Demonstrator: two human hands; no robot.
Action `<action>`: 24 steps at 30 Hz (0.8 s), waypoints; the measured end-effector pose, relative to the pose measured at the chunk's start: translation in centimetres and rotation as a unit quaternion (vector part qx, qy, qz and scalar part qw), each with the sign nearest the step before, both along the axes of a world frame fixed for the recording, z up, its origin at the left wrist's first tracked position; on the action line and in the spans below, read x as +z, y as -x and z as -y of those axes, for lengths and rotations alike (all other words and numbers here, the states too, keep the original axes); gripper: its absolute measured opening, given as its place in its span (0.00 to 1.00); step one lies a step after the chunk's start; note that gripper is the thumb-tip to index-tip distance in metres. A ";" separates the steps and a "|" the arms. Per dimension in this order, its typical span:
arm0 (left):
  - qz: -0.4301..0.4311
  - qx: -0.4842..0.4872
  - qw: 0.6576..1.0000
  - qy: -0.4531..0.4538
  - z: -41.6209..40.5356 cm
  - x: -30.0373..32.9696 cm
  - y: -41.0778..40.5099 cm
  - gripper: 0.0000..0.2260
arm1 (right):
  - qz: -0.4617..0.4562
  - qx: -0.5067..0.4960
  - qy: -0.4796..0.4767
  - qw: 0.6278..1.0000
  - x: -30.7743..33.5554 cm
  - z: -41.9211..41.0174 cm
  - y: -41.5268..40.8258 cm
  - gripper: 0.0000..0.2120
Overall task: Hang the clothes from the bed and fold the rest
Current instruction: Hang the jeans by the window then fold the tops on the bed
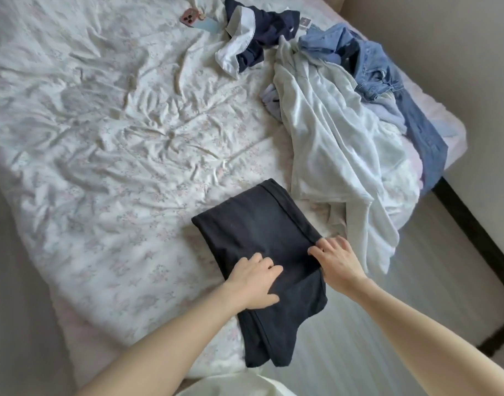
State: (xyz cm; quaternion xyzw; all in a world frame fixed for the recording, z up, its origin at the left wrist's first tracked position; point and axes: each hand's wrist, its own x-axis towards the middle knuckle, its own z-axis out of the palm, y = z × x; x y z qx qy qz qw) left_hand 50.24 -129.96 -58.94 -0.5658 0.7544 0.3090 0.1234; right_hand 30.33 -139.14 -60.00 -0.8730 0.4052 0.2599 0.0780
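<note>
From the head view, the dark navy folded cotton trousers [262,247] lie directly under your hands at the near edge of the bed with the crumpled white floral sheet [108,144], and their long axis runs from the far end, up and slightly left of your hands, back toward your body, with the leg ends hanging off the mattress edge just below your wrists. Your left hand [255,281] rests on top of the cloth near its middle, fingers curled and pinching a ridge of fabric; your right hand [336,260] grips the right-hand edge of the same trousers, fingers curled over the fold line. Both hands sit level across the width, so the fold line between them cuts the long axis crosswise, and neither hand is noticeably nearer; I judge the next fold should carry the hanging half away from you, over onto the flat half beyond your fingers. Beyond your right hand, close by, lies a loose pale grey-white cotton garment [331,144], and past that a heap of blue denim clothing [388,81]. Farther off, beyond and between your hands, is a crumpled navy-and-white garment [253,38], and left of it a pink-cased phone [190,18], well apart from you.
</note>
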 end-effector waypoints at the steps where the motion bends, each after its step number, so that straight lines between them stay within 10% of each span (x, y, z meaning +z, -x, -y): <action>1: 0.020 -0.010 1.000 -0.021 -0.4 -0.9 0.1 0.25 | -0.038 -0.023 -0.037 0.998 -0.9 -0.6 0.6 0.25; 5: 0.060 0.070 0.995 -0.038 -0.6 -3.6 -1.6 0.27 | -0.074 -0.075 -0.138 0.985 -2.9 -1.7 0.9 0.24; 15: 0.063 0.302 0.949 -0.060 5.4 -5.3 -10.7 0.32 | 0.083 -0.018 -0.055 0.995 -2.1 5.5 -10.0 0.24; 20: -0.080 0.354 0.923 -0.125 7.2 -6.0 -13.1 0.32 | 0.014 0.064 -0.062 0.996 -2.9 9.2 -15.5 0.33; 24: -0.030 0.264 0.950 -0.164 8.5 -6.3 -13.4 0.32 | -0.117 0.138 -0.097 0.979 -3.7 11.7 -18.3 0.38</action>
